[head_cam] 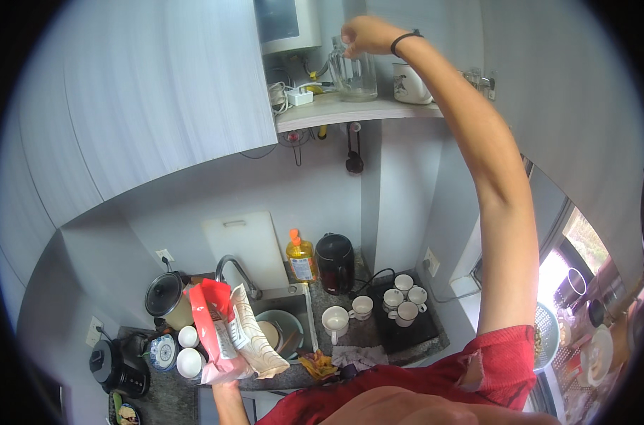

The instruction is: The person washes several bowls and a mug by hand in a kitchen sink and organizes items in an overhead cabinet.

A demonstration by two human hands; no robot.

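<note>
My left hand (227, 389), low in the picture, grips two packets from below. One is a red and pink plastic packet (210, 329); the other is a beige packet (253, 340) with brown wavy lines. Both bear printing. Up on the open cupboard shelf (348, 109), my right hand (365, 36) reaches to the top of a clear glass jug (361, 79) that stands there. Its fingers overlap the jug's rim and handle; whether they hold it I cannot tell. Beside the jug is a white mug (409, 85) with a dark drawing, partly behind my forearm.
A white power adapter (299, 96) with cables lies on the shelf. Below are a sink (307, 313) with a basin, a black electric kettle (335, 263), a yellow soap bottle (300, 260) and several white cups (405, 313). An open cupboard door (561, 106) hangs at right.
</note>
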